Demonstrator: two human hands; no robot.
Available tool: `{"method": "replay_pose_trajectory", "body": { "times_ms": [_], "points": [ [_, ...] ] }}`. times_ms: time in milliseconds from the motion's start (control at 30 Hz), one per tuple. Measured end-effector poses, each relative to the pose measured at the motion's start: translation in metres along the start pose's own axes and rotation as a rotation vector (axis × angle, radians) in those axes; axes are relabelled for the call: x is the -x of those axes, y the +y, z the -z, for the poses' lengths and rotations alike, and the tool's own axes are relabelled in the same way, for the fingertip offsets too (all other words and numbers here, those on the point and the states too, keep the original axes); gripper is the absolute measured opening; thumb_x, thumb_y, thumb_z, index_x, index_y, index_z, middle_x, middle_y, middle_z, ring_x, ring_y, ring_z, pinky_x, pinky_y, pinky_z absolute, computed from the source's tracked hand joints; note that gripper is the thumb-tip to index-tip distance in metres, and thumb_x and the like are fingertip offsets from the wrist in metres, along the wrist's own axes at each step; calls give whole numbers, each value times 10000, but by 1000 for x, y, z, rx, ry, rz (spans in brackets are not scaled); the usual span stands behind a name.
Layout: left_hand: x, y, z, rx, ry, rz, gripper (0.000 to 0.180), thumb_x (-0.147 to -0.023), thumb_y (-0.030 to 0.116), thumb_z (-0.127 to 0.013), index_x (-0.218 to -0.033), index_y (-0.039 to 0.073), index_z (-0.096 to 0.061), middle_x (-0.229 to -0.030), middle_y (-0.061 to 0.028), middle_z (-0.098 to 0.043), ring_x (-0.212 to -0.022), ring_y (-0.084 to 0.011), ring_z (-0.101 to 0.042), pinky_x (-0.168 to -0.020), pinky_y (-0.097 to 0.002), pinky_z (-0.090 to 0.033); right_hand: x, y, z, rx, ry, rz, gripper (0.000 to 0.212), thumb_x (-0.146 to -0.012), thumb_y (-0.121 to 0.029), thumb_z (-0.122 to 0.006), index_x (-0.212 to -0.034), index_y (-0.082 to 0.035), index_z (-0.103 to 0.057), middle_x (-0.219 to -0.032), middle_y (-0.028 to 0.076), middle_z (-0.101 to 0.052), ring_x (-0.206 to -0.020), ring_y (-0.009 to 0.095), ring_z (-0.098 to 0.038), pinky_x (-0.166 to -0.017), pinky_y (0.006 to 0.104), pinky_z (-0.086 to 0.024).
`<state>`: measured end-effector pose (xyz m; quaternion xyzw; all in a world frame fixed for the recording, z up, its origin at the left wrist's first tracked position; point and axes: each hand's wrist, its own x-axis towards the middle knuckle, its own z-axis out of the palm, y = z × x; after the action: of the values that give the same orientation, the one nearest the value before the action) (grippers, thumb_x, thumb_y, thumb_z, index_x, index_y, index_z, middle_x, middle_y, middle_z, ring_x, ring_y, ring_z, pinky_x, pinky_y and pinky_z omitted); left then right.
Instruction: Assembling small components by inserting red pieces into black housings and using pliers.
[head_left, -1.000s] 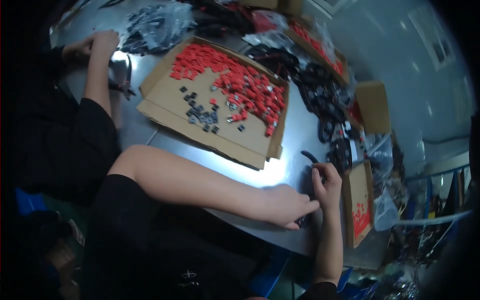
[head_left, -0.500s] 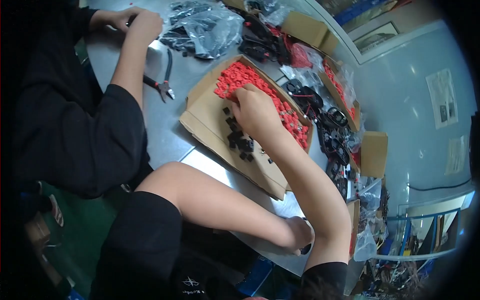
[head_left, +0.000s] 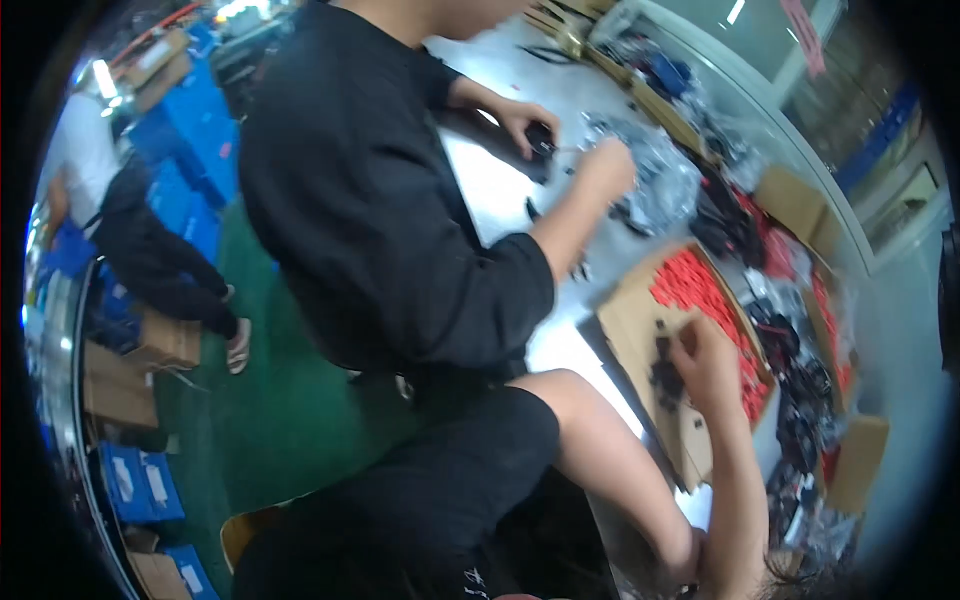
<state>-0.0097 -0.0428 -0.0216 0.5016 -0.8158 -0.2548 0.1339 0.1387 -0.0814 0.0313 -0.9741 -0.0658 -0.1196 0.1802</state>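
Observation:
My right hand (head_left: pixel 708 362) reaches into a shallow cardboard box (head_left: pixel 628 335). Its fingers are curled together over a cluster of small black blocks (head_left: pixel 665 378); whatever sits between the fingertips is hidden. Many small red plastic pieces (head_left: pixel 690 280) are heaped along the far and right sides of the same box. My left hand (head_left: pixel 684 556) is low down, next to my right forearm, which partly covers it. Its fingers are out of sight, so what it holds does not show.
A co-worker in black at the left holds a round black part (head_left: pixel 541 140) in one hand. Clear plastic bags (head_left: pixel 655 185) lie beyond the box. Black fans and cables (head_left: pixel 790 390) crowd its right side, beside an upright cardboard flap (head_left: pixel 858 463). Another person walks at far left.
My view has swung left, so the box appears farther right. My right hand has shifted from the red pieces to the black blocks. The pliers are now mostly hidden by the co-worker's arm.

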Motion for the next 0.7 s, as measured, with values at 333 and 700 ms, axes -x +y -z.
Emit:
{"method": "replay_pose_trajectory", "body": {
  "times_ms": [333,700],
  "points": [
    [-20,17,-11,80,321,-124,596,-776,485,-802,-1067,20,-568,-798,-207,-711,-778,-459,-702,-695,-548,-555,267,54,126,-213,183,-526,81,-943,18,-679,-1004,-14,-636,-911,35,-642,-832,109,-605,-749,243,-480],
    [17,25,33,132,185,-53,463,-907,360,-743,-1184,70,-510,-982,-144,-613,-898,-367,-675,-741,-476,-550,358,59,136,-43,-41,-532,145,-875,-44,-770,-943,-28,-643,-1005,92,-658,-860,245,-691,-766,349,-569]
  ]
}}
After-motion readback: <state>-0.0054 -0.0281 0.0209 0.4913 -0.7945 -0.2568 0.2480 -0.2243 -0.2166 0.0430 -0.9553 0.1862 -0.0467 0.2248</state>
